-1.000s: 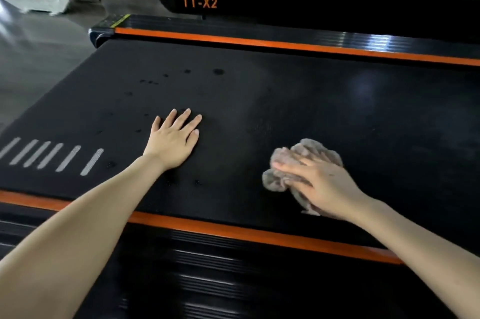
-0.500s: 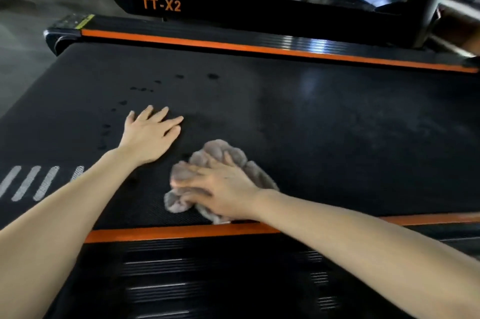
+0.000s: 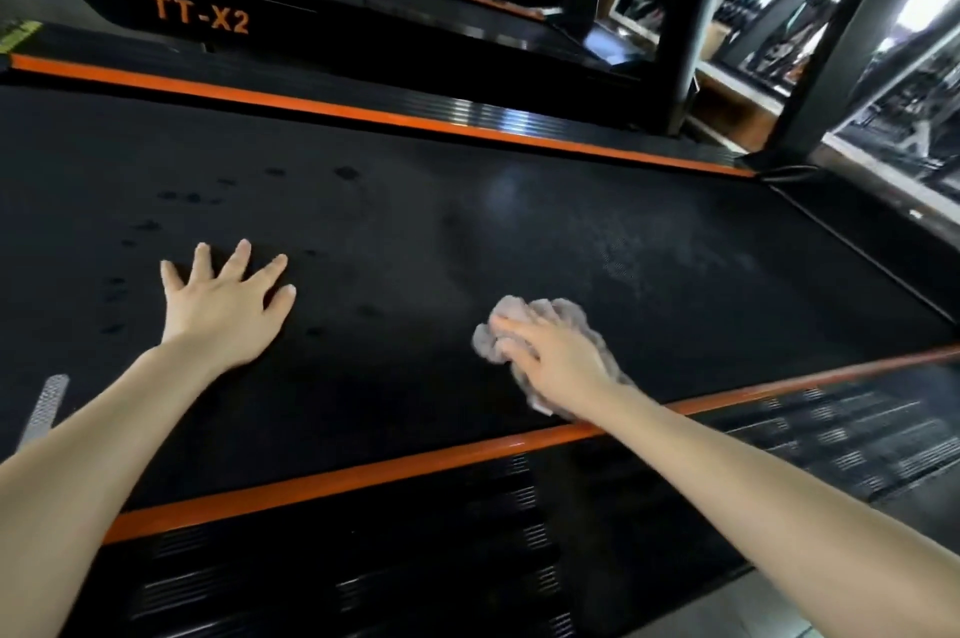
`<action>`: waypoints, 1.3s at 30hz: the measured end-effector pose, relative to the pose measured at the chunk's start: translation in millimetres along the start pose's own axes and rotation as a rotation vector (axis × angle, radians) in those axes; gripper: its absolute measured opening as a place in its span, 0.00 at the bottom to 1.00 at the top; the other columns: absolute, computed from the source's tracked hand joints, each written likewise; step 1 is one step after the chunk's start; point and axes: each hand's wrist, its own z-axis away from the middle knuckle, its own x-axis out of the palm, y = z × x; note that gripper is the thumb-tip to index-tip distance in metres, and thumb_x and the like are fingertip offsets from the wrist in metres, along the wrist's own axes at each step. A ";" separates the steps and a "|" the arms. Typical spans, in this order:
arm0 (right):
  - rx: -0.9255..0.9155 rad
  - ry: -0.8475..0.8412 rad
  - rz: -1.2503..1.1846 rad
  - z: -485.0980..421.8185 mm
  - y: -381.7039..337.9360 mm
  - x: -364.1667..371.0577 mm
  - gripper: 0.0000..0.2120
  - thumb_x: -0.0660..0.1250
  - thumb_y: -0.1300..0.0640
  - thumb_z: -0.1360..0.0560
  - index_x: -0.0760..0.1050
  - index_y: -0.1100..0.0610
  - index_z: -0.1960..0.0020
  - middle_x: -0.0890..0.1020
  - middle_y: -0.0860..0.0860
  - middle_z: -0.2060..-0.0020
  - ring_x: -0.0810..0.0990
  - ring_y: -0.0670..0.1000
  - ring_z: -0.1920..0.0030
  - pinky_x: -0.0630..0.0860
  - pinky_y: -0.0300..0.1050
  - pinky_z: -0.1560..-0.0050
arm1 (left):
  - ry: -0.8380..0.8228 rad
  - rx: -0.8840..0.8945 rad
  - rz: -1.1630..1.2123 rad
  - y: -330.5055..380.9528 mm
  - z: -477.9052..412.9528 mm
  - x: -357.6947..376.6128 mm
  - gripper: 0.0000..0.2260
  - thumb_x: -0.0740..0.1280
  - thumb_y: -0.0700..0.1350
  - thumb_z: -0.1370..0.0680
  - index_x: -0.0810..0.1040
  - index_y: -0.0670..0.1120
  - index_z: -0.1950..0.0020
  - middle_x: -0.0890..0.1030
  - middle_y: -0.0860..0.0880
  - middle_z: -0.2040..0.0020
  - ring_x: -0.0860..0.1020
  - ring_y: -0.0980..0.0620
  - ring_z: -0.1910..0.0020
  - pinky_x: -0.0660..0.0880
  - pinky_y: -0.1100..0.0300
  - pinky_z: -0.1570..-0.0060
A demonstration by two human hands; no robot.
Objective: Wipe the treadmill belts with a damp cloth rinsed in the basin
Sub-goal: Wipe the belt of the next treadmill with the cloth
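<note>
Both forearms enter from the near edge, cut off at the elbows. Near side rail [image 3: 363, 476], orange, runs under the right wrist. Right hand [image 3: 556, 362] lies palm-down on a crumpled pale cloth [image 3: 566, 320], fingers bent over it and gripping it against the black treadmill belt [image 3: 415, 248], near the rail; the cloth's underside is hidden. Left hand [image 3: 223, 305] rests flat on the belt, fingers spread, holding nothing, well left of the cloth. Dark wet spots [image 3: 345, 172] beyond it. Far right of the view is blurred. A second treadmill [image 3: 200, 19], marked TT-X2, stands farther off.
</note>
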 end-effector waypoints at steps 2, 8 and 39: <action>-0.238 -0.066 0.003 2.3 -47.4 15.1 0.23 0.49 0.37 0.28 0.75 0.44 0.42 0.78 0.46 0.43 0.73 0.50 0.40 0.69 0.49 0.39 | -0.002 -0.003 -0.015 6.3 0.7 -0.4 0.25 0.43 0.59 0.19 0.50 0.55 0.23 0.49 0.49 0.22 0.47 0.39 0.24 0.47 0.39 0.29; -0.524 -0.249 -0.060 -12.0 -69.6 18.3 0.30 0.44 0.31 0.27 0.65 0.38 0.29 0.57 0.43 0.24 0.50 0.47 0.23 0.40 0.54 0.25 | 0.033 0.070 -0.011 -5.1 8.8 5.4 0.24 0.41 0.57 0.19 0.47 0.56 0.23 0.47 0.52 0.22 0.45 0.44 0.23 0.44 0.45 0.27; -0.450 -0.001 -0.035 -160.8 -54.5 40.1 0.20 0.53 0.47 0.23 0.72 0.46 0.34 0.71 0.56 0.31 0.71 0.63 0.34 0.62 0.64 0.32 | 0.024 0.054 -0.007 10.3 -111.3 1.7 0.23 0.42 0.57 0.20 0.46 0.61 0.24 0.46 0.50 0.22 0.42 0.40 0.24 0.41 0.41 0.28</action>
